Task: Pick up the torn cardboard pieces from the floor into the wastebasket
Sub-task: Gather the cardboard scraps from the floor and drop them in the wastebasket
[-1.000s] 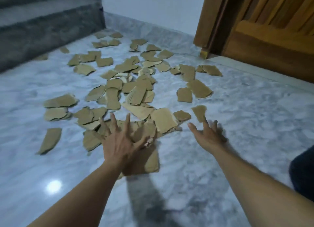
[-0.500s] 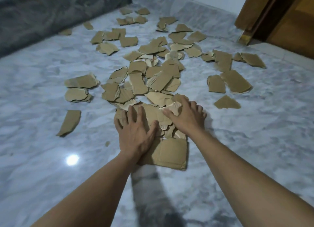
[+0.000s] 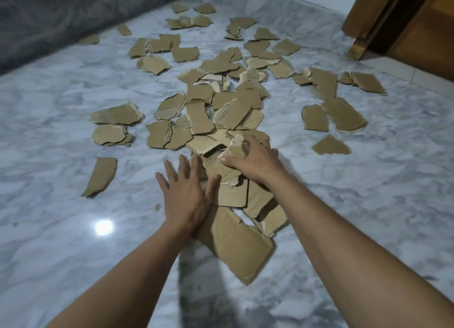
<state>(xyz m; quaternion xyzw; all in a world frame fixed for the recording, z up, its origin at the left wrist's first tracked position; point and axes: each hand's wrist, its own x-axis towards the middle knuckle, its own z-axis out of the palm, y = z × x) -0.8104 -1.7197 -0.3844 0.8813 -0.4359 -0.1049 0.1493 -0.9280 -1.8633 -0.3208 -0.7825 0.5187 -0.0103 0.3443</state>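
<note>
Several torn brown cardboard pieces lie scattered over the grey marble floor. A gathered pile of pieces sits in front of me, with a large folded piece at its near end. My left hand lies flat on the pile's left side, fingers spread. My right hand curls over the pile's far end and pinches a small crumpled piece between thumb and fingers. No wastebasket is in view.
A dark grey stone step rises at the far left. A wooden door and frame stand at the far right. Loose pieces lie apart at the left and right. A lamp's reflection shines on the floor.
My right hand came in from the right onto the pile and closed on a small piece. The pile has slid toward me, and its large piece has turned diagonal.
</note>
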